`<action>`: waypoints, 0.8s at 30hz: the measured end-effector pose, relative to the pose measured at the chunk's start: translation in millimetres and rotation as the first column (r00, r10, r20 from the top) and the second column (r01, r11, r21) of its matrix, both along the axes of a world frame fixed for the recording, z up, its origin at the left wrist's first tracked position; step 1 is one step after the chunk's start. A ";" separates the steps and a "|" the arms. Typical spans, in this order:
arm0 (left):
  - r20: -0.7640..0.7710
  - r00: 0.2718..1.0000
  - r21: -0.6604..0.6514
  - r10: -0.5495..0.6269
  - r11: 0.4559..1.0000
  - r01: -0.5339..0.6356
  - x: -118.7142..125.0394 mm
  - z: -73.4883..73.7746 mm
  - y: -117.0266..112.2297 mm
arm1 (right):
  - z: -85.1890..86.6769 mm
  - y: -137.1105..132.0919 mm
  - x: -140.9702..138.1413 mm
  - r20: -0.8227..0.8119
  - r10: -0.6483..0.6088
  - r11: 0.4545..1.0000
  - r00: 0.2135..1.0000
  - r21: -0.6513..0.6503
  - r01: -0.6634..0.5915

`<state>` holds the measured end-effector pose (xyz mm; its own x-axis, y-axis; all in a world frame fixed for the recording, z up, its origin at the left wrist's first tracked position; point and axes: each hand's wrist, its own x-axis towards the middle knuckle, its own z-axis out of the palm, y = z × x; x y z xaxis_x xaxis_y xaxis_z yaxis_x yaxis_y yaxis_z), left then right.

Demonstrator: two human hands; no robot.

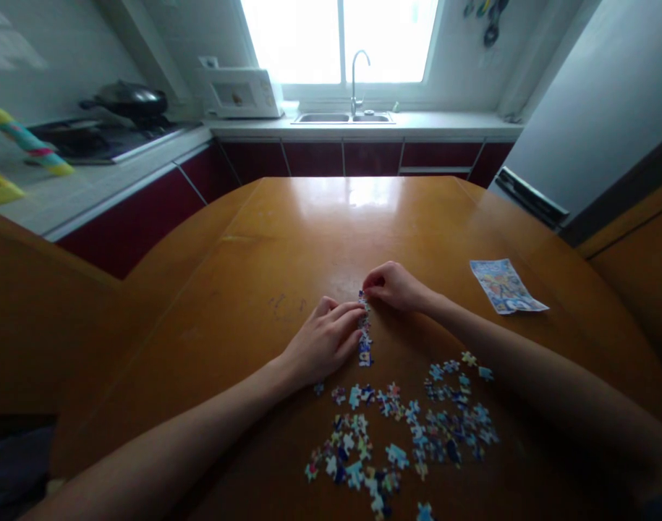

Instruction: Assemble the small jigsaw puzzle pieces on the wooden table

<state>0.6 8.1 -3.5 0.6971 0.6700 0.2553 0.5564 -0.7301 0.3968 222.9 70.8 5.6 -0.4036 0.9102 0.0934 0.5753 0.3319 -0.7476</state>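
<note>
A short strip of joined puzzle pieces (365,336) lies on the wooden table (320,231), running away from me. My left hand (324,341) rests flat beside the strip with its fingers stretched out and pressing against its left edge. My right hand (394,286) is curled at the strip's far end, fingertips pinched on the top piece. Several loose puzzle pieces (406,434) are scattered on the table in front of me, below both hands.
A printed picture sheet (505,286) lies on the table to the right. Beyond the table are a counter with a sink (341,117), a tap (357,72), a white appliance (242,92) and a pan on the hob (131,101). A refrigerator (596,108) stands at right.
</note>
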 end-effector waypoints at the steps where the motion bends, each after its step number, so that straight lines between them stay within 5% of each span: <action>1: 0.000 1.000 0.000 -0.001 1.000 0.001 0.2 0.2 0.0 | 0.3 0.4 0.4 0.005 0.012 1.000 1.000 -0.005 -0.012; 24: 0.055 0.998 -0.075 0.011 0.997 -0.007 1.7 1.7 4.3 | 4.2 4.4 -3.9 0.243 0.041 0.986 0.969 0.147 -0.079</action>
<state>2.2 12.4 -1.8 0.6771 0.6949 0.2422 0.5386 -0.6923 0.4802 219.0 75.2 9.8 -0.4850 0.8654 0.1255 0.7061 0.4723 -0.5276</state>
